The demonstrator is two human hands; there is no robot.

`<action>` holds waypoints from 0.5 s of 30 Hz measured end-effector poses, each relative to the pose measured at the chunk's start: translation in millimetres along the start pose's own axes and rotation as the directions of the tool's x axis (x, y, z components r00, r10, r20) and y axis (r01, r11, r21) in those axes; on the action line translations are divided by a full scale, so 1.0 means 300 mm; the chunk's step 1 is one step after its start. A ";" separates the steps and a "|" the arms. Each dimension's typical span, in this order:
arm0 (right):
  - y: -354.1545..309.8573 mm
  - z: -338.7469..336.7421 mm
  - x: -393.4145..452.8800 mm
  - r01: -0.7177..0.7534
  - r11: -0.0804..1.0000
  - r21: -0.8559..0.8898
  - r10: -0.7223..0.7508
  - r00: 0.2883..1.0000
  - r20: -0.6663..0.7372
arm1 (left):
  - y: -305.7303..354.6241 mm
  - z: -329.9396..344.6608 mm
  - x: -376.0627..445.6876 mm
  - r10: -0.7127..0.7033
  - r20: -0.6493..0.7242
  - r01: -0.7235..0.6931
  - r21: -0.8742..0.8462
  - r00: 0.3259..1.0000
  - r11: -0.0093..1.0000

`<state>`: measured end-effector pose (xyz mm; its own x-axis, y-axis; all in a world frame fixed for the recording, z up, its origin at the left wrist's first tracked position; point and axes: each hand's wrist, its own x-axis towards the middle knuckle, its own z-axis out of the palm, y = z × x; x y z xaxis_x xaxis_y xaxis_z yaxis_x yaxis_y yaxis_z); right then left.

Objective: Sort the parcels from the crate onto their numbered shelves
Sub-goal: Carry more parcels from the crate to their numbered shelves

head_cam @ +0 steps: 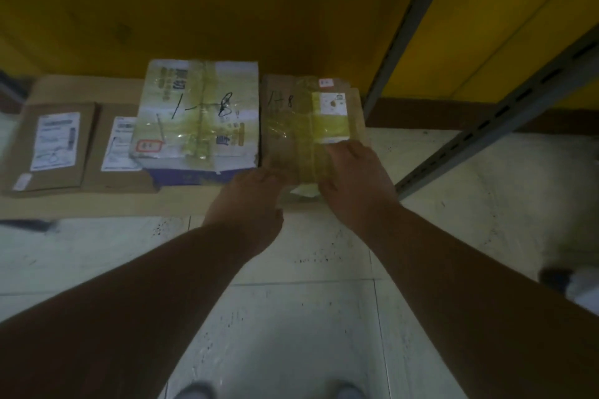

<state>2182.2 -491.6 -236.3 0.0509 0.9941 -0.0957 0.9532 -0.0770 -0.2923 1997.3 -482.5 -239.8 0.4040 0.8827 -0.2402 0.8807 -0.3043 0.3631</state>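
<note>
A brown taped cardboard parcel (291,126) marked "1-8" lies on the low shelf board (181,201), right of a larger white and green parcel (197,113) that bears the same number. My left hand (249,201) holds the brown parcel's near left corner, fingers curled at its edge. My right hand (356,181) grips its near right edge, thumb on top of the tape. Both parcels touch side by side.
Two flat brown envelopes with white labels (52,146) (120,152) lie left on the same shelf. A yellow shelf board (227,10) hangs overhead. Grey metal uprights (405,42) and a rail (505,113) stand right. Tiled floor (291,317) below.
</note>
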 end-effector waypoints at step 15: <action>-0.419 -0.806 -0.755 0.068 0.984 0.165 -0.063 0.997 -0.034 | 0.297 -0.560 -0.868 -0.207 -0.083 0.206 -0.014 0.975 0.978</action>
<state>2122.9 -688.5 52.2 0.0011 0.9990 -0.0443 0.8924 -0.0210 -0.4508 1929.1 -679.3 6.4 0.1911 0.9532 -0.2344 0.9416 -0.1105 0.3182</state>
